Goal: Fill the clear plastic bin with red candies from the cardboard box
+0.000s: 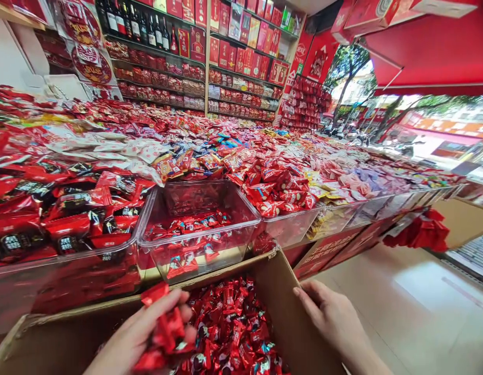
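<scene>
My left hand [155, 328] is closed around several red-wrapped candies [169, 330], above the left part of an open cardboard box [288, 302]. Inside the box lies a heap of small red-wrapped candies [229, 323]. My right hand [331, 312] grips the box's right edge, thumb and fingertips at the cardboard rim. Just beyond the box stands a clear plastic bin [200, 237] with a low layer of similar red candies [186, 263] at its bottom.
To the left, a bin is piled with larger red-and-black packets [73, 224]. Red packets [276, 187] fill the bin at right. Shelves [208, 62] with bottles and red boxes line the back. Tiled floor [401, 302] and a red cloth bundle [419, 232] lie rightward.
</scene>
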`<state>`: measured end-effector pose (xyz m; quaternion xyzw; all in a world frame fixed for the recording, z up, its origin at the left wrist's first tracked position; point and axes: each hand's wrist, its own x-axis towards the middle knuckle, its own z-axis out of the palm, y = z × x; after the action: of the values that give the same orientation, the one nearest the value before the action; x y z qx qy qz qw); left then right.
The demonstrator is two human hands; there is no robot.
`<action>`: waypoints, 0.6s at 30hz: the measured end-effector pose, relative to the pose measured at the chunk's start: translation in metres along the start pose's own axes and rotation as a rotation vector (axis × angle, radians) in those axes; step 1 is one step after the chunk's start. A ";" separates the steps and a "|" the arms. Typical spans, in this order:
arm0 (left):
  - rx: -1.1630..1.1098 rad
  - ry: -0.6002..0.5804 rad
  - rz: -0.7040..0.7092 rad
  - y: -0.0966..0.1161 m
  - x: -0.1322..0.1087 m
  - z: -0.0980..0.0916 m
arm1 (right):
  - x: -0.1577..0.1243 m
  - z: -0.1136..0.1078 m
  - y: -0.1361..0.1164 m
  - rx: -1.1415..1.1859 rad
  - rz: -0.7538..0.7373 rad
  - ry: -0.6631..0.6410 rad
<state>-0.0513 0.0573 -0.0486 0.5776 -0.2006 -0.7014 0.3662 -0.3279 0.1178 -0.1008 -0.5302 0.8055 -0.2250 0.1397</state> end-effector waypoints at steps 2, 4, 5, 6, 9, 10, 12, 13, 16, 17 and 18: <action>0.079 -0.033 -0.059 0.008 -0.006 0.025 | -0.001 0.003 0.004 0.022 -0.013 -0.026; 0.089 -0.104 -0.060 0.009 -0.008 0.041 | -0.003 0.007 0.009 0.018 -0.053 -0.071; 0.081 -0.160 -0.040 0.007 -0.007 0.044 | -0.005 0.008 0.010 -0.030 -0.057 -0.071; 0.069 -0.227 -0.009 0.004 -0.005 0.044 | -0.007 0.009 0.010 -0.101 -0.052 -0.037; 0.058 -0.426 0.066 -0.007 0.004 0.035 | -0.011 0.007 -0.005 -0.183 -0.196 0.217; 0.063 -0.470 0.073 -0.010 0.006 0.031 | -0.012 0.004 -0.015 -0.122 -0.312 0.269; 0.094 -0.503 0.046 -0.012 0.009 0.027 | -0.008 0.000 -0.043 0.092 -0.527 0.211; 0.111 -0.510 0.034 -0.012 0.008 0.027 | -0.005 -0.002 -0.060 0.207 -0.584 0.112; 0.183 -0.536 0.041 -0.012 0.003 0.030 | 0.010 -0.003 -0.106 0.462 -0.623 -0.228; 0.210 -0.537 0.060 -0.012 0.001 0.032 | 0.014 -0.002 -0.118 0.508 -0.635 -0.303; 0.234 -0.527 0.089 -0.012 0.000 0.033 | 0.018 0.000 -0.127 0.544 -0.661 -0.350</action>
<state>-0.0860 0.0611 -0.0489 0.4043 -0.3934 -0.7827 0.2629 -0.2346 0.0585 -0.0357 -0.7325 0.4694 -0.3678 0.3283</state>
